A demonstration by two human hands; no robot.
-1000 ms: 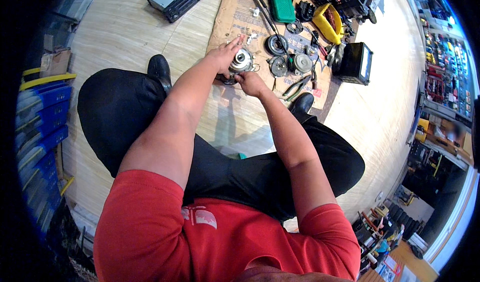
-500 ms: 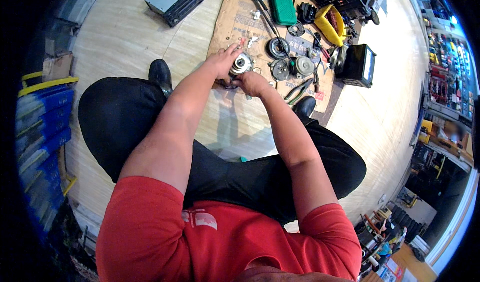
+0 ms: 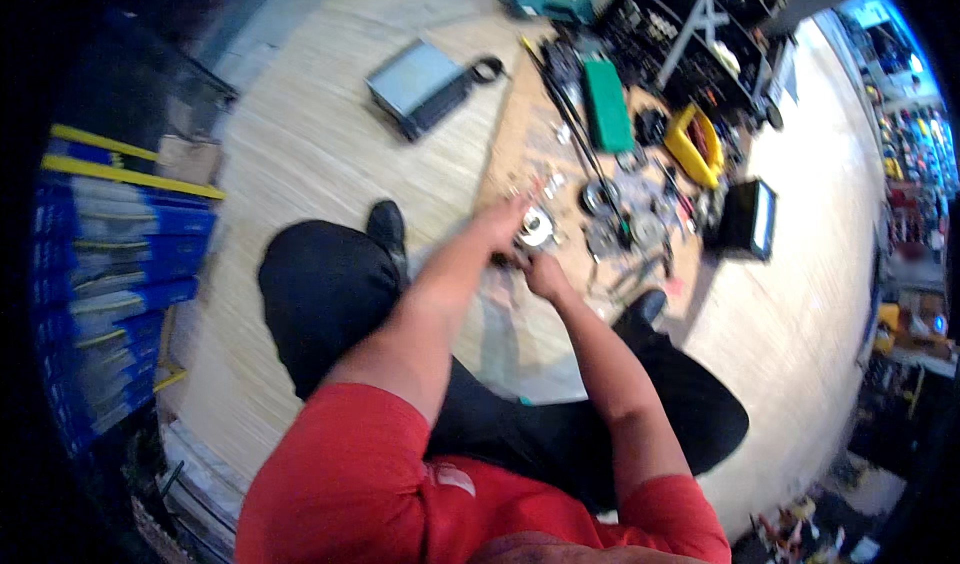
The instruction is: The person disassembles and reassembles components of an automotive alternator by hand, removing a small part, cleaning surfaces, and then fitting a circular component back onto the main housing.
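Your left hand (image 3: 497, 226) flanks the metal part (image 3: 537, 227), probably steadying it; right hand (image 3: 546, 277) nearside. Blur: can't tell either grip.

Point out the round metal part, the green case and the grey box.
Round metal part (image 3: 537, 227): head view, on the bright round face between the hands.
Green case (image 3: 608, 109): head view, middle of its long upper side.
Grey box (image 3: 418, 76): head view, on its flat pale top.
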